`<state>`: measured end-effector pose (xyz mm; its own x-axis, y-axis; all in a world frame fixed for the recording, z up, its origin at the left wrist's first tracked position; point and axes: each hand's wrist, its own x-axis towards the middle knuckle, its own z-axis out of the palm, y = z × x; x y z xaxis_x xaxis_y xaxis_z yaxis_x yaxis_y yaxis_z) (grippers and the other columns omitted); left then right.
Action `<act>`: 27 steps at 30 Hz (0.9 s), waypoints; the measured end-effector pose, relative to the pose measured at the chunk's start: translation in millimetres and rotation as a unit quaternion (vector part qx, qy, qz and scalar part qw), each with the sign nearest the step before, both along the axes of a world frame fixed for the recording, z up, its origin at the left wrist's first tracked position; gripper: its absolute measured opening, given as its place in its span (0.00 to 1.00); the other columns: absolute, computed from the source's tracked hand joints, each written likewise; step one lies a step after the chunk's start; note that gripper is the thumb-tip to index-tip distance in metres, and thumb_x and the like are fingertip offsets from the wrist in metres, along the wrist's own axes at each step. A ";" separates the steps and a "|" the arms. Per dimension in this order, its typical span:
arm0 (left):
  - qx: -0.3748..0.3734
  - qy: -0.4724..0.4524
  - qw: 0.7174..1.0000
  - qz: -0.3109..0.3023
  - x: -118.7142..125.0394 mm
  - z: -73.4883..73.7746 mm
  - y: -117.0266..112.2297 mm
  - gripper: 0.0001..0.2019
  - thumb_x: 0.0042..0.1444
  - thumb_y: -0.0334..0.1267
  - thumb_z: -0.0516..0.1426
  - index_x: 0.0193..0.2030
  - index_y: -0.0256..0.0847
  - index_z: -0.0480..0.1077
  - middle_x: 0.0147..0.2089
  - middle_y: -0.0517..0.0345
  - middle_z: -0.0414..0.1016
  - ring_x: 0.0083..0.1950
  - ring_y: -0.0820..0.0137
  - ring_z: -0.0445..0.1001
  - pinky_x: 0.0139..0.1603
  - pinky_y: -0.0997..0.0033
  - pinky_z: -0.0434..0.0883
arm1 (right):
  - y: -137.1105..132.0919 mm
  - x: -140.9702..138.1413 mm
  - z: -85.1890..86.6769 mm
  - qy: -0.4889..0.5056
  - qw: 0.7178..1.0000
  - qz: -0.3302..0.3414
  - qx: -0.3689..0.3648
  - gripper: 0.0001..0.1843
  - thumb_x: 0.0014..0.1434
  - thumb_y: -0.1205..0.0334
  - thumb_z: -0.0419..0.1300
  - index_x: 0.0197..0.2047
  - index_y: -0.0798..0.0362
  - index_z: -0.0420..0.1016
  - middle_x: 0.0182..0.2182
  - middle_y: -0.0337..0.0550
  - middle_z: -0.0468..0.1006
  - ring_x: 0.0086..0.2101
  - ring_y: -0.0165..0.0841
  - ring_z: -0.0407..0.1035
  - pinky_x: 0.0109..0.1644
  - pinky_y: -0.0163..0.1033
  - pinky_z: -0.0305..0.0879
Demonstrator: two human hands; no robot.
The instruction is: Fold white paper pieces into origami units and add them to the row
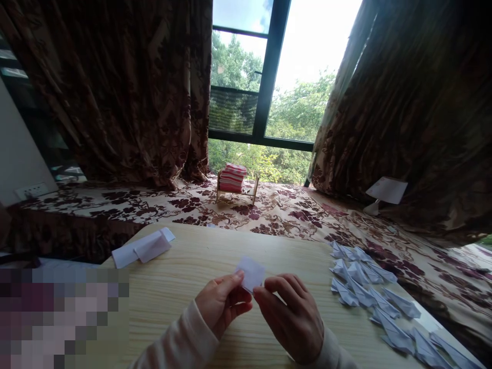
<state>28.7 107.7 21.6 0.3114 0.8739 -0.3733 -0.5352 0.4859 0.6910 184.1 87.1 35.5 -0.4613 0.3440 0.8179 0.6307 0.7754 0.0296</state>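
A small folded piece of white paper [251,271] is held up just above the light wooden table [180,287]. My left hand [223,305] pinches its lower left edge between thumb and curled fingers. My right hand [294,318] grips its lower right edge with thumb and forefinger, the other fingers curled under. Both hands meet at the paper near the table's front middle.
Several folded white paper shapes [369,292] lie in a row along the table's right side. A folded white sheet [142,248] rests at the table's far left. Behind are a patterned bench cover, a small wooden rack with striped cloth [232,182], curtains and a window.
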 end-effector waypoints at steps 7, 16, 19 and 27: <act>0.014 0.020 1.000 0.000 2.2 -1.1 0.2 0.12 0.34 0.38 0.68 0.20 0.32 0.73 0.18 0.57 0.72 0.21 0.77 0.69 0.27 0.77 0.70 | 1.8 0.6 -2.8 -0.013 1.000 -0.004 -0.013 0.08 0.56 0.74 0.53 0.35 0.56 0.71 0.25 0.44 0.70 0.26 0.31 0.60 0.30 0.37 0.57; 0.058 0.067 0.996 0.002 1.8 -0.1 0.9 0.16 0.28 0.44 0.69 0.22 0.33 0.76 0.21 0.58 0.74 0.22 0.78 0.68 0.29 0.79 0.69 | 2.5 0.3 -9.9 0.000 0.994 -0.003 -0.110 0.11 0.60 0.70 0.48 0.32 0.55 0.70 0.26 0.43 0.67 0.28 0.32 0.59 0.32 0.38 0.57; 0.074 0.085 0.994 -0.003 1.6 -0.7 0.8 0.16 0.29 0.43 0.69 0.24 0.33 0.78 0.22 0.57 0.75 0.23 0.78 0.68 0.30 0.79 0.68 | 2.8 1.0 -12.4 0.010 0.992 -0.008 -0.129 0.10 0.60 0.69 0.49 0.32 0.54 0.70 0.26 0.43 0.67 0.29 0.33 0.60 0.32 0.38 0.57; 0.107 0.124 0.986 -0.015 2.2 -4.0 0.5 0.17 0.31 0.44 0.68 0.26 0.32 0.78 0.23 0.54 0.76 0.26 0.75 0.68 0.33 0.77 0.67 | 4.0 -3.2 -13.0 0.056 0.988 -0.030 -0.141 0.09 0.59 0.68 0.50 0.30 0.54 0.70 0.25 0.43 0.68 0.28 0.32 0.62 0.32 0.37 0.59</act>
